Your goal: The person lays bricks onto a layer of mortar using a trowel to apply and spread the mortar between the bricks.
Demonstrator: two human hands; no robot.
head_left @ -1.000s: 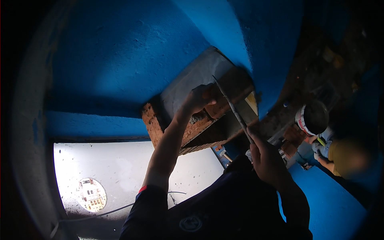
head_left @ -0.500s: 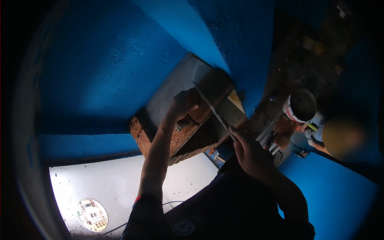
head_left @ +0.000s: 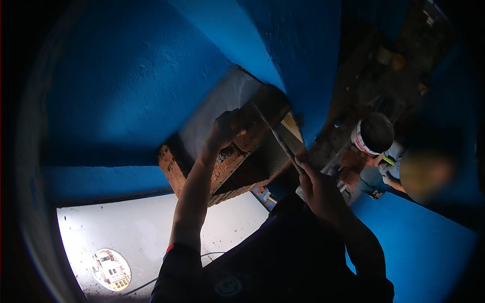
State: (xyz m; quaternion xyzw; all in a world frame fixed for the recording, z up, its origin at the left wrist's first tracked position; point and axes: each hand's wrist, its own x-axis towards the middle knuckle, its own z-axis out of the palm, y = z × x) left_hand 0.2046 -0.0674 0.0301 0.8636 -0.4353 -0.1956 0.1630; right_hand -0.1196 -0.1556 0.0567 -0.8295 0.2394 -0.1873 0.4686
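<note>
Steadying the brick point(head_left: 246, 143) well likely calls for a firm left hand point(head_left: 223, 130), here curled around one side of it. The brick lies up and left of the right hand point(head_left: 317, 191), which is wrapped around a long, thin tool point(head_left: 278, 137) slanting up beside the brick. Probably best: a relaxed right wrist, with the tool's tip angled clear of the other hand.
</note>
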